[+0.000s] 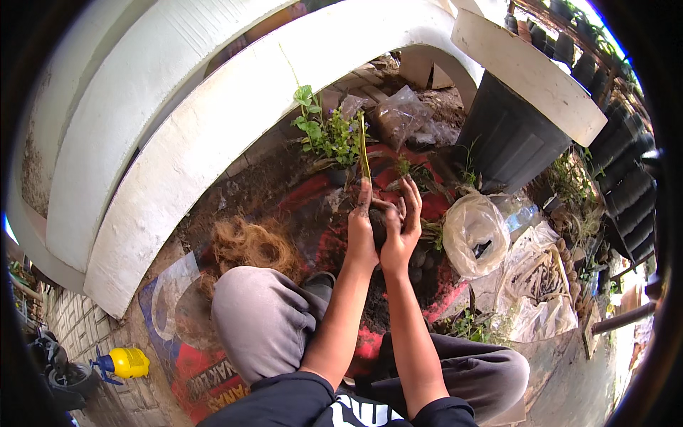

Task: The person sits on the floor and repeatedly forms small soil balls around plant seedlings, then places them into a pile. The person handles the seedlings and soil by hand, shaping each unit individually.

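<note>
Between my two hands is a dark clump of soil (378,226), with a long narrow yellow-green leaf (364,146) standing up above it. My left hand (361,231) is wrapped around the clump's left side, one finger pointing up near the leaf's base. From the right, my right hand (402,231) cups the same clump with bent fingers. Both hands are smeared with dirt. The palms hide much of the clump and where the leaf joins it. Below them, loose dark soil (380,309) lies on a red sheet (368,343).
Brown fibre (256,245) lies left, above a yellow spray bottle (129,363). A leafy plant (334,135) and clear plastic bags (404,114) are ahead. To the right are a rolled plastic bag (475,235) and a black pot (509,135). White curved slabs (178,181) arch across the far left.
</note>
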Tool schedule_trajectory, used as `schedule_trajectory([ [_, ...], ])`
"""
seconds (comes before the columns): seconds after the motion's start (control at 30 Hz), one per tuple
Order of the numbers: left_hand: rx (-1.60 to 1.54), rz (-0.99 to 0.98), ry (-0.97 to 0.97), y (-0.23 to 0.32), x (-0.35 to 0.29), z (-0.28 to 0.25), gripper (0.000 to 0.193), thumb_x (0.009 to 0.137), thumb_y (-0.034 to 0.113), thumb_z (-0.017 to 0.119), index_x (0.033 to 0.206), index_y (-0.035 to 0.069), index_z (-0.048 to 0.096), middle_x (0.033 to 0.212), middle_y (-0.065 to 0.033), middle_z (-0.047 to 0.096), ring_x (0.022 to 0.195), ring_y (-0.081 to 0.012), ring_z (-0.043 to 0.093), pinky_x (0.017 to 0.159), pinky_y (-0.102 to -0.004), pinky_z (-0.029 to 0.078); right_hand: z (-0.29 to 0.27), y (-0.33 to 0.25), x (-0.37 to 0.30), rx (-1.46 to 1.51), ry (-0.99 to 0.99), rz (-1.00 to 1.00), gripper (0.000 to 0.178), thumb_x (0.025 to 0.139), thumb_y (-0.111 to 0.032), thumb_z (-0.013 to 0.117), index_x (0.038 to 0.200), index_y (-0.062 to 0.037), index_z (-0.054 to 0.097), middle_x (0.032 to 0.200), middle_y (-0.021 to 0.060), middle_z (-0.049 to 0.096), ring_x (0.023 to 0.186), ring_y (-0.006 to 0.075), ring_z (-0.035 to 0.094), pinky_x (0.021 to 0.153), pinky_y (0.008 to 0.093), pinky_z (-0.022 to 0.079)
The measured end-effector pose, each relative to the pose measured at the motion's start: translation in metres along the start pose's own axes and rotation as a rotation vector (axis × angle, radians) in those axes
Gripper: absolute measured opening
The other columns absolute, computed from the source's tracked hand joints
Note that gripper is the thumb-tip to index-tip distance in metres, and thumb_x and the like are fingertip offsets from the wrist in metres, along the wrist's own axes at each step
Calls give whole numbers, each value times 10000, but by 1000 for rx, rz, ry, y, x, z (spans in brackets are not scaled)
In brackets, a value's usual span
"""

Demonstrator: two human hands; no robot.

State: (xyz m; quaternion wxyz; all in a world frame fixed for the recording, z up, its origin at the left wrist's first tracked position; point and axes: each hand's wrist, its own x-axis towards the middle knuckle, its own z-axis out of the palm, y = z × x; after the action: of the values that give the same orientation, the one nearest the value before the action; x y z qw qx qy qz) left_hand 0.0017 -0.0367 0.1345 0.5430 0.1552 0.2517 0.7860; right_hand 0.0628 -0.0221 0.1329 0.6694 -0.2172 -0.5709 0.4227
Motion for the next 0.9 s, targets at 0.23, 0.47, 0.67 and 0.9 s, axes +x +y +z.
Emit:
schedule_trajectory([
  [0.23, -218, -30, -124, 11, -11, 12, 609, 1034, 575, 382, 1258, 47, 586, 1197, -94, 634, 1116, -196, 613, 994, -337, 495, -14, -11, 15, -446, -354, -450, 346, 787, -220, 693, 1081, -46, 745, 1212, 184, 668, 1325, 431, 506, 1146, 578, 301],
  [0.47, 184, -69, -129, -2, -16, 35, 986, 948, 756, 293, 1543, -29, 253, 1610, -139, 267, 1485, -235, 253, 1231, -369, 166, -23, 3, 11, -142, 197, -51, 114, 885, -68, 713, 932, 37, 713, 1095, 168, 702, 1034, 272, 676, 987, 395, 485],
  [0.67, 517, 160, -13, -15, -5, 23, 931, 984, 719, 166, 1513, -29, 333, 1559, -182, 347, 1449, -251, 314, 1206, -359, 191, -28, 19, 16, 1015, 167, 720, 375, 1024, -289, 540, 1227, 19, 609, 1244, 165, 643, 1136, 272, 616, 984, 409, 505],
  [0.9, -121, -14, -11, -6, -3, 13, 855, 977, 730, 264, 1282, -4, 579, 1237, -110, 628, 1138, -232, 610, 1063, -367, 439, -14, -4, 15, -241, -173, -336, 344, 852, -231, 704, 1111, -5, 721, 1241, 201, 662, 1338, 424, 500, 1159, 543, 296],
])
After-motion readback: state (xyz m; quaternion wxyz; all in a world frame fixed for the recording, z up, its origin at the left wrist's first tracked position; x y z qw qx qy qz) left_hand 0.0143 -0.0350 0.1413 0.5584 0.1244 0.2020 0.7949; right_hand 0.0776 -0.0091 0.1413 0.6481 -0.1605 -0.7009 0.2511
